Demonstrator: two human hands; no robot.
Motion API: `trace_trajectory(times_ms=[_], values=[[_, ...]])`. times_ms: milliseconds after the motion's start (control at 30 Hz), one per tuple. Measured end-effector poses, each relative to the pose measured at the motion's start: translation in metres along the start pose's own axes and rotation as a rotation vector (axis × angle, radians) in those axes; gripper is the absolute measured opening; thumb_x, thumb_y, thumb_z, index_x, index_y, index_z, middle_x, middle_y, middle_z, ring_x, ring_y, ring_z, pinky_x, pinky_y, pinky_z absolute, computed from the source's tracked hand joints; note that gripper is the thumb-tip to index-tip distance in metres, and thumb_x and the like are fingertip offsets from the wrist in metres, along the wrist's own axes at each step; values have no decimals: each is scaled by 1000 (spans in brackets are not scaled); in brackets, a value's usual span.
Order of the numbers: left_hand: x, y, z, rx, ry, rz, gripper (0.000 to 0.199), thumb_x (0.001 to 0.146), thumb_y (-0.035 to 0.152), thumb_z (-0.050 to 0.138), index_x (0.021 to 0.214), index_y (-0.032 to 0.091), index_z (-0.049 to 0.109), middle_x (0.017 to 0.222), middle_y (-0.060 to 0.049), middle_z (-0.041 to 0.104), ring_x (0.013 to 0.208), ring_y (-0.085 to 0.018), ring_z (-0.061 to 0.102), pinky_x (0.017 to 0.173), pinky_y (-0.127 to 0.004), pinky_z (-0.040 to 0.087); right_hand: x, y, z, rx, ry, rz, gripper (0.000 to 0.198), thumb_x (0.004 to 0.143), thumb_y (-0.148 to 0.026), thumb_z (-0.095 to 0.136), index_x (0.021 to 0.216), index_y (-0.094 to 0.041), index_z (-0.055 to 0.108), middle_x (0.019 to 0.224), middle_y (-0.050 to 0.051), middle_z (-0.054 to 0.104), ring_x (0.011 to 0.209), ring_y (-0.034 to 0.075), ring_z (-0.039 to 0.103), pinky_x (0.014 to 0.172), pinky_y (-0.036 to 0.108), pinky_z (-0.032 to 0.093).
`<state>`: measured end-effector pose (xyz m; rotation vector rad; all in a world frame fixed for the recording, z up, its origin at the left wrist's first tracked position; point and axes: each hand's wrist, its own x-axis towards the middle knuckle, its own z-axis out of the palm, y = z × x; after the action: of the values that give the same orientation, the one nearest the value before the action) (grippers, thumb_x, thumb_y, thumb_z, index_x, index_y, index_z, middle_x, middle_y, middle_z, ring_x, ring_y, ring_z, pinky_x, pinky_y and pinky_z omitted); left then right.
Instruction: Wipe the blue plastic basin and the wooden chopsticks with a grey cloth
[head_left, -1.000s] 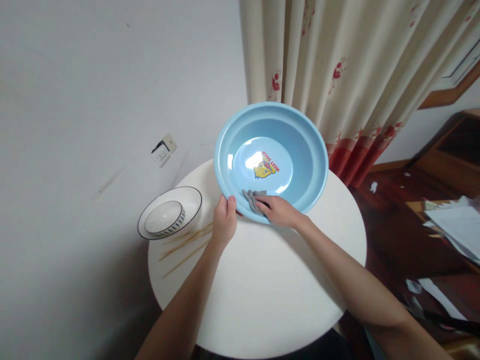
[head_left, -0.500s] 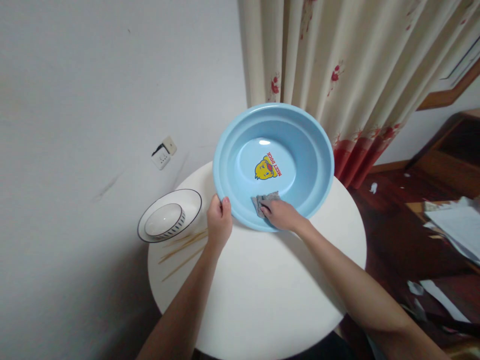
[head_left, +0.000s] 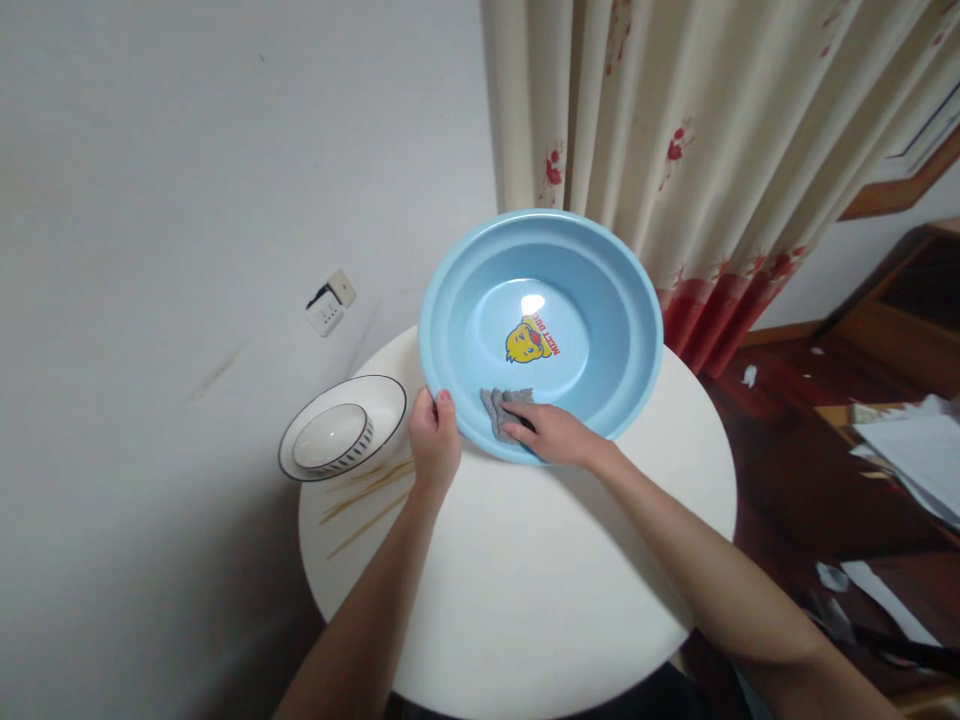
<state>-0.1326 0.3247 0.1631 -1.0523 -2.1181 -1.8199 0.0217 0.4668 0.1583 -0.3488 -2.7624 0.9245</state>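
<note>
A light blue plastic basin (head_left: pixel 615 290) with a yellow duck print on its bottom is tilted toward me over the round white table (head_left: pixel 525 600). My left hand (head_left: pixel 436 437) grips the basin's rim at its near left, thumb on the inside. Bunched under the fingers of my right hand (head_left: pixel 551 430) is a grey cloth (head_left: pixel 499 412), pressed against the inner wall at the near side of the basin. The far fingers of my left hand are hidden behind the rim.
Left of the basin, a white bowl (head_left: pixel 330 440) sits in a dark-rimmed white plate (head_left: pixel 386 400) by the wall. Several chopsticks (head_left: pixel 367 500) lie in front of them. A floral curtain (head_left: pixel 675 120) hangs behind; papers (head_left: pixel 907 445) are at the right.
My right hand has slid the cloth leftward along the basin's inner wall, closer to my left hand. The basin has shifted slightly left, still in my left hand's grip.
</note>
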Motion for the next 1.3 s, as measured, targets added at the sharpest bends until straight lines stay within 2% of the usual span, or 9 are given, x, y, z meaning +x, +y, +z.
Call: trace_trajectory(times_ms=[200,300,400,567,733,867,1033,1167,1300], values=[[0,-7,4,15,53,-5,33,102,44,48,78,22,49,66,4,43,62,-13,43,58,-26,35,-7,6,-23,-215,-36,174,46,108,-52,40,131,-25,69,122,14,76,112,35,71,86,41,53],[0,-11,7,-119,92,-12,41,101,51,51,124,17,54,73,3,52,62,-13,48,60,-26,42,-7,3,-24,-246,-39,154,44,109,-48,38,128,-25,70,120,13,76,109,33,71,83,38,52],[0,-14,9,-224,126,-4,77,99,56,54,157,15,23,89,-3,63,68,-14,58,67,-28,50,-5,-5,-21,-253,-37,139,42,110,-47,38,128,-25,69,121,12,76,107,30,71,82,34,50],[-5,-12,12,-209,42,114,90,89,53,70,160,18,27,138,-18,55,114,-25,65,93,-35,57,0,-16,-13,-267,-26,184,46,111,-47,31,125,-25,68,120,10,75,108,27,71,84,32,49],[-10,-7,14,-18,19,91,80,88,27,68,160,20,35,156,-19,43,148,-34,42,120,-48,42,6,-21,0,-261,5,230,47,112,-43,28,127,-22,67,124,13,74,111,28,70,88,34,50],[-8,-13,13,-51,89,124,74,91,20,58,160,17,33,163,-18,39,156,-30,34,131,-46,25,6,-26,13,-159,25,113,45,111,-40,32,141,-20,59,134,14,71,119,27,68,97,34,49],[-7,-16,12,-116,137,146,72,95,25,58,161,18,29,168,-18,33,156,-28,35,130,-42,28,6,-23,19,-36,42,-32,48,110,-37,36,152,-19,50,150,13,62,133,25,61,107,35,47],[-8,-11,11,-121,139,141,70,97,30,58,161,19,32,167,-17,35,155,-28,37,128,-41,31,2,-23,12,-79,19,8,47,111,-41,33,148,-20,54,144,12,66,128,26,65,103,36,48],[-8,-8,9,-94,147,139,70,97,31,59,161,19,34,167,-16,37,155,-28,39,128,-41,32,-5,-23,-3,-276,-66,137,44,111,-39,33,125,-17,69,123,16,75,118,30,68,101,40,48]])
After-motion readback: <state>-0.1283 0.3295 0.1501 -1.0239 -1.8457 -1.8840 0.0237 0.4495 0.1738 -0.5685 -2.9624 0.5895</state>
